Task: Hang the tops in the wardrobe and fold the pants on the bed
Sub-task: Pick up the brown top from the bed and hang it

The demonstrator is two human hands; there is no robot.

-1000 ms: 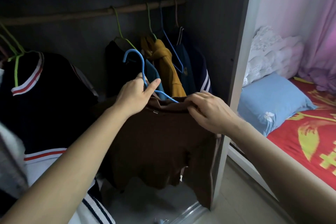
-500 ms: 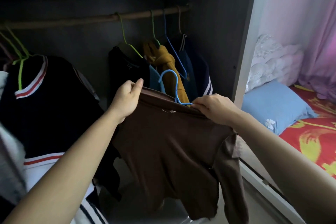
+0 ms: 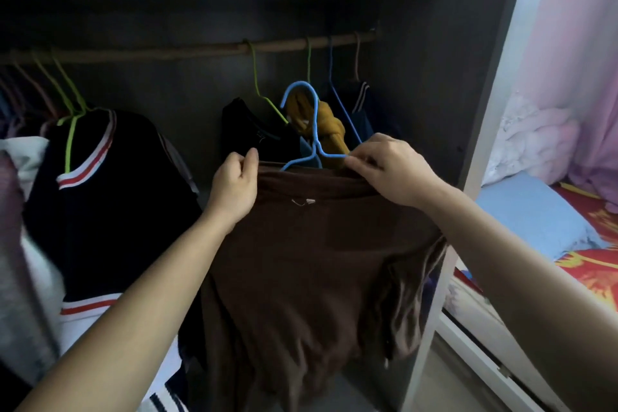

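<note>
the brown top point(image 3: 311, 261) is soft, matte knit, hanging limp near the wardrobe's point(image 3: 468, 77) right wall, below the rod point(image 3: 200, 52), on a thin blue wire hanger point(image 3: 312, 124). its small white collar tag point(image 3: 302, 201) is unreadable. the left grip point(image 3: 234, 187) pinches one shoulder; the right grip point(image 3: 391, 170) pinches the collar beside the hanger's arm.

Brown top point(image 3: 311, 261) draped on blue hanger point(image 3: 312, 130), below wardrobe rail point(image 3: 187, 52)

matt brown cloth top point(image 3: 301, 261); smooth blue coated hanger point(image 3: 314, 130); rough wood rail point(image 3: 200, 52)
</note>
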